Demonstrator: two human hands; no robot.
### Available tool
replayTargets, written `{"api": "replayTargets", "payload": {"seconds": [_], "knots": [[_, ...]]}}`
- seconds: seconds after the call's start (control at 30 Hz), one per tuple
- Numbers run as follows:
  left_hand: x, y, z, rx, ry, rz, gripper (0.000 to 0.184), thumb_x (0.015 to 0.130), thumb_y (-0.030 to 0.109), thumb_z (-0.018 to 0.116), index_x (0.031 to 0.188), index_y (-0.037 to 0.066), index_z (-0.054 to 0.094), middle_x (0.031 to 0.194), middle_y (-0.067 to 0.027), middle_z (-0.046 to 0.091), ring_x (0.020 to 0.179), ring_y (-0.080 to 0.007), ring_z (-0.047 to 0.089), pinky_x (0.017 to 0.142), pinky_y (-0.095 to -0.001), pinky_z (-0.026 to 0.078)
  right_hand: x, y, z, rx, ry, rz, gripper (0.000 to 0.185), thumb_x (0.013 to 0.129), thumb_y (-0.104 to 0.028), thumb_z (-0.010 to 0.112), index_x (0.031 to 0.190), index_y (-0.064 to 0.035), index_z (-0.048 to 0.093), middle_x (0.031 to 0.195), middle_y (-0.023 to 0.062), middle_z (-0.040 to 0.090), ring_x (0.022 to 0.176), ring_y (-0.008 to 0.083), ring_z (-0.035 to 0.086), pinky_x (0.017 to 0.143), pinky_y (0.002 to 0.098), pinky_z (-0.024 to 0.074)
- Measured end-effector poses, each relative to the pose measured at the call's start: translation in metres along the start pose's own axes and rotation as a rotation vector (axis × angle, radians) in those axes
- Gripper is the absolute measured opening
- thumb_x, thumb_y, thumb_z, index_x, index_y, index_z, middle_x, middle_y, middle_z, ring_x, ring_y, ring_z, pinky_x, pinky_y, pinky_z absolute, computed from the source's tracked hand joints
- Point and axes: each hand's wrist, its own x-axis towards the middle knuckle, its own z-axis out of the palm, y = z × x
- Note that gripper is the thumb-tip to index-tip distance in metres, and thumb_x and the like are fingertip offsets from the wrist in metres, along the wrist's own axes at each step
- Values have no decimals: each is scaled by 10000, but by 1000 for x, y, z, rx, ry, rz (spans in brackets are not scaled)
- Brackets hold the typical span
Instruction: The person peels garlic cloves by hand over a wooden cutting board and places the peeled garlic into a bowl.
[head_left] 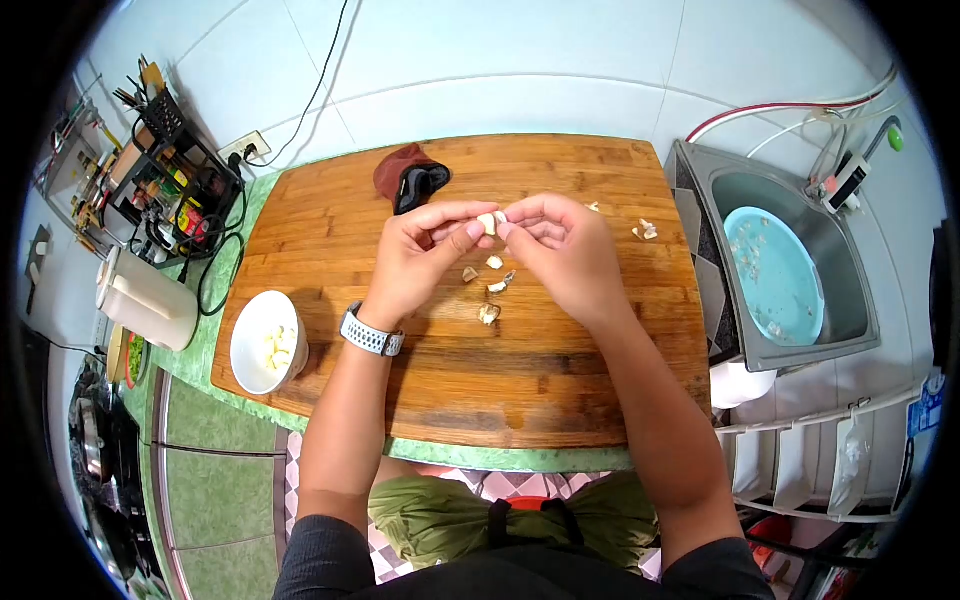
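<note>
Over the wooden board [520, 400], my left hand [425, 250] pinches a pale garlic clove [488, 224] between thumb and fingers. My right hand [560, 250] meets it there, its thumb and fingertips closed at the clove's right side on what looks like a bit of skin. Below the hands lie a clove [494, 262], a brownish piece [470, 274], a piece with dark-tipped skin [500, 284] and another garlic piece [489, 314]. More skins [645, 230] rest at the board's right. A white bowl [240, 345] at the left holds several peeled cloves [279, 350].
A dark red and black cloth item [404, 172] lies at the board's back. At the left stand a beige pitcher [150, 300] and a black rack [165, 130] with cords. On the right, a metal sink [860, 320] holds a light-blue basin [770, 270].
</note>
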Motion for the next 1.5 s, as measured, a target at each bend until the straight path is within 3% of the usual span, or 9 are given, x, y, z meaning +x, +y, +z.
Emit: {"api": "replayTargets", "payload": {"seconds": [0.33, 0.43, 0.5, 0.7, 1.0, 1.2, 1.5], "knots": [[0, 4, 6, 51, -59, -30, 287, 1001, 82, 651, 1271, -6, 688, 1071, -29, 644, 953, -112, 640, 884, -267, 545, -2, -1, 1, -170, -12, -69, 87, 915, -51, 713, 948, 29, 706, 829, 80, 761, 733, 102, 729, 660, 235, 576], [-1, 5, 6, 119, -105, 47, 296, 1006, 79, 644, 1287, -6, 678, 1131, -39, 662, 989, -122, 653, 892, -274, 554, -1, 3, 0, -172, -17, -80, 85, 915, -51, 713, 936, 30, 699, 825, 80, 759, 729, 99, 726, 655, 235, 574], [0, 4, 6, 53, -61, -91, 312, 1012, 89, 640, 1306, -12, 662, 1168, -57, 695, 1013, -130, 675, 895, -278, 568, 0, 3, 0, -148, -25, -75, 90, 916, -56, 714, 936, 30, 695, 825, 77, 756, 727, 94, 720, 652, 232, 571], [1, 1, 3, -59, -29, -89, 304, 1000, 57, 653, 1288, -39, 644, 1128, -127, 737, 978, -145, 722, 859, -263, 597, -1, -3, -3, -93, 28, -21, 122, 915, -82, 732, 958, 23, 687, 823, 53, 735, 722, 71, 688, 638, 220, 551], [0, -1, 0, -106, 28, -79, 260, 980, 31, 672, 1228, -44, 650, 1125, -135, 738, 1004, -169, 732, 884, -285, 607, 3, 2, -6, -99, 25, 33, 105, 916, -65, 710, 961, 26, 684, 839, 54, 736, 764, 69, 691, 678, 218, 553], [0, 0, 2, -75, 36, -57, 241, 963, 20, 689, 1198, -25, 659, 1098, -103, 740, 998, -157, 723, 887, -288, 595, 2, 4, -2, -32, -35, -62, 147, 896, -43, 729, 1010, 42, 689, 894, 70, 747, 785, 78, 701, 695, 224, 567], [1, -2, 0, -76, 15, -58, 211, 954, 15, 696, 1156, -7, 640, 1079, -105, 747, 981, -152, 728, 873, -290, 601, -3, -7, 0, -435, 59, -291, 73, 851, -33, 748, 907, 4, 721, 806, 62, 729, 691, 107, 695, 633, 232, 559]]}}
